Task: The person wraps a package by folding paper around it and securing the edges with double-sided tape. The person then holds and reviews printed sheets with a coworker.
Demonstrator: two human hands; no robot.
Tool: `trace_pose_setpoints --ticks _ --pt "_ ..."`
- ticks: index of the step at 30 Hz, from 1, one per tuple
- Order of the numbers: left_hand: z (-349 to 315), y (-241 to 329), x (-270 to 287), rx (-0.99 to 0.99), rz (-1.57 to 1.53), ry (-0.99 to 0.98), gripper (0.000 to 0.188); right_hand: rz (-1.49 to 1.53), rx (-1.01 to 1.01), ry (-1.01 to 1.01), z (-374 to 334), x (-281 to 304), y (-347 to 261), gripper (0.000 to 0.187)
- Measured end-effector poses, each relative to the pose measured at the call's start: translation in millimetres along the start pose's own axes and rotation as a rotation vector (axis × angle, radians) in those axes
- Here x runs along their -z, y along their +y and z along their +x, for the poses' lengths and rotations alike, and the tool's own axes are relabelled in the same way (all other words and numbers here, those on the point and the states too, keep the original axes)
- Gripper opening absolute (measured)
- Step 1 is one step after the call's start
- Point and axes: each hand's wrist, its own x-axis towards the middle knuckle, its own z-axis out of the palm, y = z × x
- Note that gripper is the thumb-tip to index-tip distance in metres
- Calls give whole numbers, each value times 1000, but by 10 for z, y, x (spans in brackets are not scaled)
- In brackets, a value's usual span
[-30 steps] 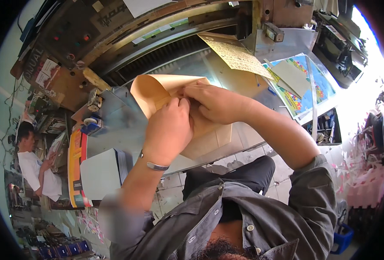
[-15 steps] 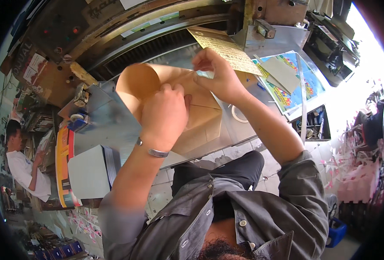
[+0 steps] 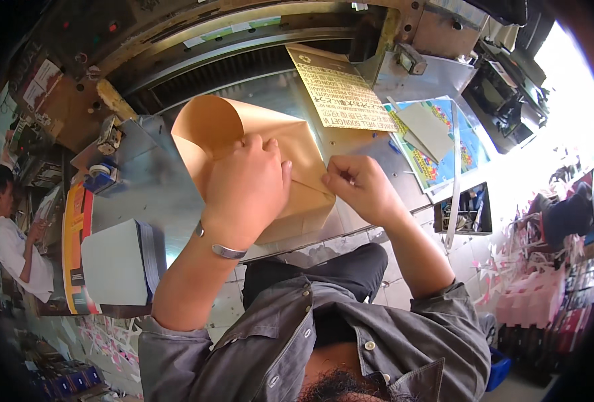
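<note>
A brown paper bag (image 3: 298, 146), partly folded, lies on the metal table. Its far left end curls up into a rounded opening. My left hand (image 3: 247, 184) presses on the middle of the bag, fingers bent down and their tips hidden. At the bag's right corner, my right hand (image 3: 362, 187) is closed, with thumb and forefinger pinched at the paper's edge. A flat brown sheet with dense printing (image 3: 340, 94) rests beyond the right hand.
Colourful printed sheets (image 3: 461, 127) lie at the right, with grey card pieces (image 3: 425, 127) on top. A tool box (image 3: 474, 214) stands near them. At left are a stack of pale sheets (image 3: 113, 261) and a tape dispenser (image 3: 101, 175). Another person (image 3: 16, 248) sits far left.
My right hand has come down from the bag's far edge to its right corner and closed there. My left hand stays on the bag. The whole view has shifted a little.
</note>
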Motion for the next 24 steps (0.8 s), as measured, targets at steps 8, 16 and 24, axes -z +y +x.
trace_pose_setpoints --ticks 8,16,24 --pt "41 38 1 -15 15 -2 41 -7 13 119 511 -74 202 34" --pt "-52 -62 44 -88 -30 37 52 677 218 33 107 -143 258 39" --pt "-49 -103 160 -196 -115 -122 50 563 345 32 -216 -210 252 74"
